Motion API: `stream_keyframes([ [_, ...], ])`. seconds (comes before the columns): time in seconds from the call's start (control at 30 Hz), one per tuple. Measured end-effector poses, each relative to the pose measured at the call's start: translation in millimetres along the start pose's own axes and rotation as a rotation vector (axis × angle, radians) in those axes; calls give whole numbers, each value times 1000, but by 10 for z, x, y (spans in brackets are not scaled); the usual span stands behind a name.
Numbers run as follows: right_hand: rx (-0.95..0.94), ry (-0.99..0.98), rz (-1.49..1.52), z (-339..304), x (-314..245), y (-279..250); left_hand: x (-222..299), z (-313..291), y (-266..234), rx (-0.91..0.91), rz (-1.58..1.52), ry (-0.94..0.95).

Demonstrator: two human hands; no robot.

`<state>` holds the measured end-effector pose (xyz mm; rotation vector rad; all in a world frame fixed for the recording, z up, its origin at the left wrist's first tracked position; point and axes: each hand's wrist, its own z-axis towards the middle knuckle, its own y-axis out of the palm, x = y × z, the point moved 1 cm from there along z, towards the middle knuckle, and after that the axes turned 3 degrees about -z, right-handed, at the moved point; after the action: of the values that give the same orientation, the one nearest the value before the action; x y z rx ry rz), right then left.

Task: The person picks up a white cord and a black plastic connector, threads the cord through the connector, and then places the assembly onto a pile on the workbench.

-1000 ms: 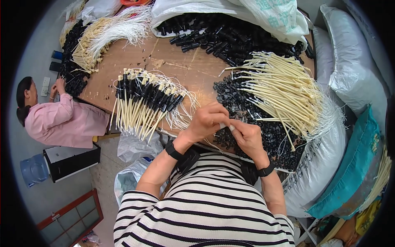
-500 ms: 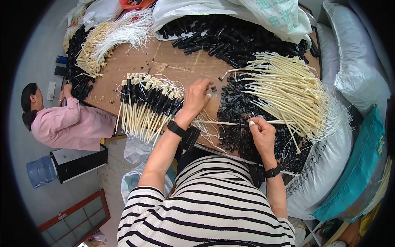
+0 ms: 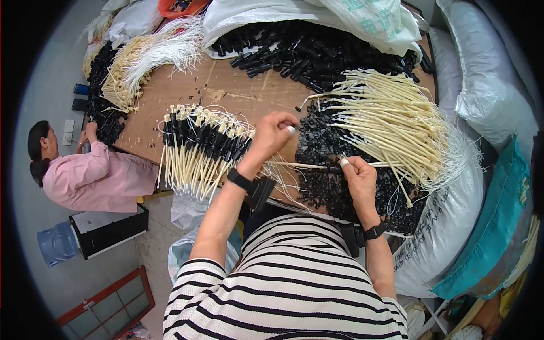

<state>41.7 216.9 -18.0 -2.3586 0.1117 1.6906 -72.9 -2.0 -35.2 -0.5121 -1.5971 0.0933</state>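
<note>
Brown board surface (image 3: 238,93) carried everything. White woven sack (image 3: 317,17) at the far edge lay open, spilling a heap of black plastic connectors (image 3: 317,48) onto the surface. A second pile of black connectors (image 3: 340,170) sat near-right, spreading onto another white sack (image 3: 447,226) that hung off the right edge. Loose cream-coloured tubes with thin white wires (image 3: 391,122) lay fanned over that pile. Silver-grey bag (image 3: 487,85) and a teal bag (image 3: 498,226) stood right of it, contents not visible.

Left hand (image 3: 272,136) was raised over the surface, fingers (image 3: 290,129) pinched together on something small near the edge of the near pile; couldn't tell exactly what. Right hand (image 3: 358,178) was closed, fingers (image 3: 344,163) clamped on a cream tube fitted with a black connector (image 3: 317,166), held level between the two hands, over the near pile.

Finished bundle of tubes with black connectors on (image 3: 201,147) lay just left of the left hand, connector ends far, tube ends hanging off the near edge. Another bundle of cream tubes and white wires (image 3: 150,59) lay far-left.

Another person in a pink top (image 3: 93,175) sat at the left end, hands at a dark pile (image 3: 102,113) there. Blue water bottle (image 3: 56,243) and a dark box (image 3: 107,226) stood on the floor near them.
</note>
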Motion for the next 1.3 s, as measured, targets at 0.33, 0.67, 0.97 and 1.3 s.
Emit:
stream_keyframes([
  [0.33, -200, 53, 319, -9, -10, 133, 439, -581, 712, 60, -227, 222],
  [0.67, -51, -199, -173, -87, -31, 141, 388, -547, 614, -3, -98, 140],
  [0.97, -257, 47, 677, -58, -63, 20, 466, -598, 523, -117, 3, 448],
  [1.3, -122, -725, -644, -144, -306, -29, 396, -584, 406, -188, 160, 249],
])
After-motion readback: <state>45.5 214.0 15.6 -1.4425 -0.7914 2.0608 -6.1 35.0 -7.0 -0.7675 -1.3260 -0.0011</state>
